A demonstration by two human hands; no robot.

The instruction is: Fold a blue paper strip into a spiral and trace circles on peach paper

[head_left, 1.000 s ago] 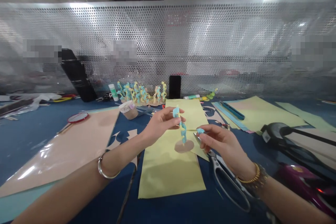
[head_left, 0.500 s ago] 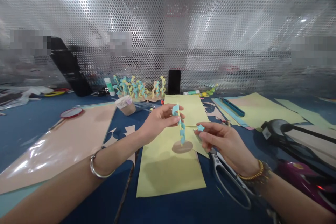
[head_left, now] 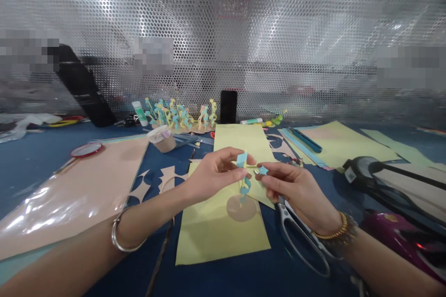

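Over the pale yellow card sheet (head_left: 223,241) on the blue worktop (head_left: 209,280), left hand (head_left: 212,174) has a narrow pinch on a twisty blue-and-yellow paper strip (head_left: 245,184), thumb + fingers near its top, w/ a tan paper circle (head_left: 241,208) just below it on the sheet. Right hand (head_left: 296,190) pinches a tiny blue paper star (head_left: 263,170) just beside the strip. Big steel scissors (head_left: 299,236) lie under that hand, btw.

A craft workshop, with coloured paper (head_left: 341,146) and shears (head_left: 296,236) on a blue table (head_left: 35,171).
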